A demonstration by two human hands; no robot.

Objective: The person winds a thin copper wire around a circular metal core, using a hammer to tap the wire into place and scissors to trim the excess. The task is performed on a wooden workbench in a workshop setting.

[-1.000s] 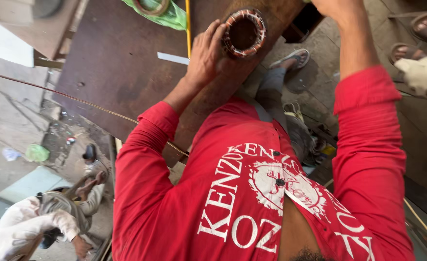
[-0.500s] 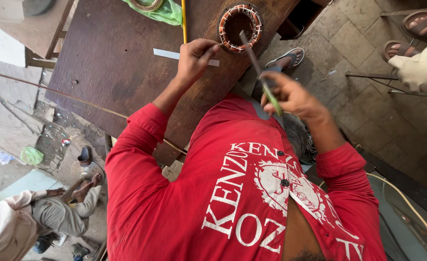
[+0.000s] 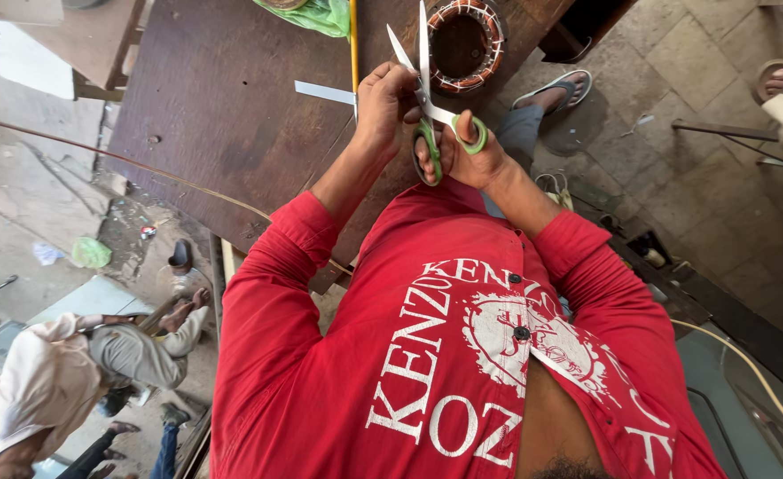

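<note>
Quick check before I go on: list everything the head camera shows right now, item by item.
scissors: one, green handles, blades open, above the table
wound ring: one, copper and white, table's far edge
paper strip: one, white, flat on table
green bag: one, table's top edge
table: one, dark brown wood
sandal: one, grey, on the paved floor
seated person: one, pale clothes, lower left
left hand: beside the scissors' blades
right hand: fingers in the scissor handles

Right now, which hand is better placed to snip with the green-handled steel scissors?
The right hand, probably: its fingers sit in the loops of the green-handled steel scissors, whose blades stand open. The left hand is curled beside the blades, off the handles.
</note>
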